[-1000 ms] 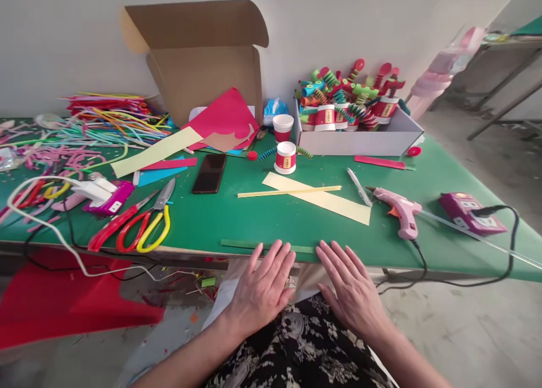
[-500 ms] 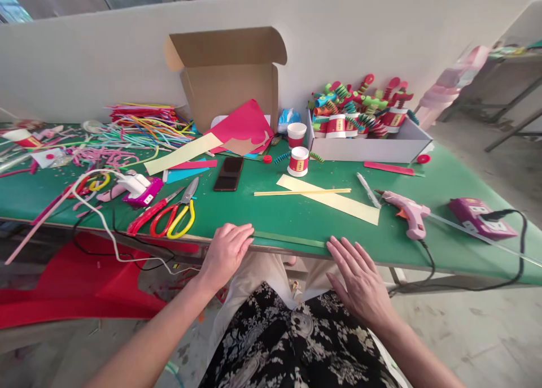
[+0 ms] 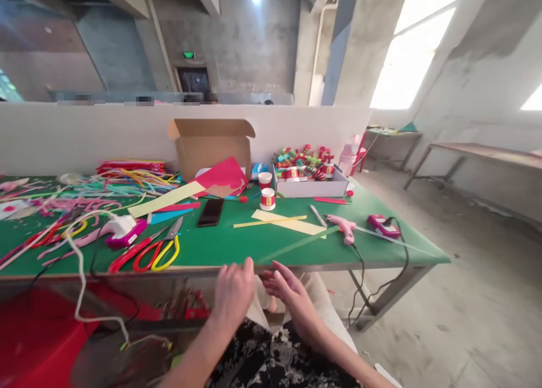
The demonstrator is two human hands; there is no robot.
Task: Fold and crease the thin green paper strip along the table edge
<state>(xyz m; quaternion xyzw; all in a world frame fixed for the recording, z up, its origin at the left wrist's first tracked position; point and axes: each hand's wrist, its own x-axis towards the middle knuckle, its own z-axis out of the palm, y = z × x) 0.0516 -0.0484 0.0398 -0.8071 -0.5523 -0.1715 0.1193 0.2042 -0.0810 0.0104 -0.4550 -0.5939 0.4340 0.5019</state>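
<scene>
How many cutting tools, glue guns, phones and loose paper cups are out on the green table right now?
Scissors: 2, red and yellow
Glue guns: 2, at right and at left
Phones: 1
Loose paper cups: 2, front and behind
Total: 7

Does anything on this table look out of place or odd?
Yes. A thin green strip lies askew, running to the table's front edge by the hands. Pipe cleaners sprawl in a loose tangle at the left.
</scene>
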